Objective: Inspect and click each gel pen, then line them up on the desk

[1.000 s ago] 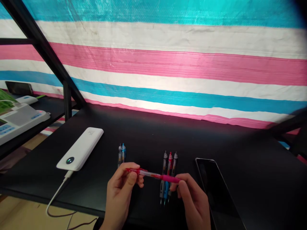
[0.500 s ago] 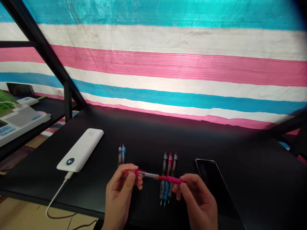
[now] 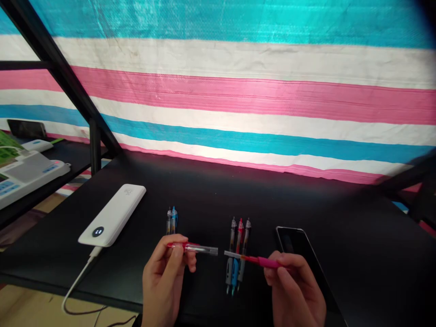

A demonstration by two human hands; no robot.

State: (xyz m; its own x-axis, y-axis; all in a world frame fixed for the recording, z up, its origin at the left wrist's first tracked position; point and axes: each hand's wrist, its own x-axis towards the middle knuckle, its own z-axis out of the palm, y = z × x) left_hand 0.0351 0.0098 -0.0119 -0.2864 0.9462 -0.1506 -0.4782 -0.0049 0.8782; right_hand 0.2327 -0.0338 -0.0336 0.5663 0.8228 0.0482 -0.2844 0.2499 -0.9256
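Observation:
My left hand [image 3: 166, 281] pinches the clear upper barrel of a red pen [image 3: 197, 248], held level above the black table [image 3: 204, 190]. Pulled apart from it, the pink grip section with its refill [image 3: 254, 260] sits in the closed fingers of my right hand [image 3: 294, 290]. Below the gap between the two parts lie three pens side by side [image 3: 236, 254], two grey and one red with a blue grip. Two more pens [image 3: 171, 220] lie just beyond my left hand.
A white power bank [image 3: 112, 215] with a cable [image 3: 76, 284] lies at the left. A dark phone [image 3: 299, 254] rests face up beside my right hand. A black frame post [image 3: 95, 150] and a second desk with white devices [image 3: 23, 170] stand at the left. Behind hangs a striped tarpaulin [image 3: 238, 91].
The pen was whole one second ago. My hands have drawn apart, the right moving rightward, and the pen now is in two separate pieces with a gap between them.

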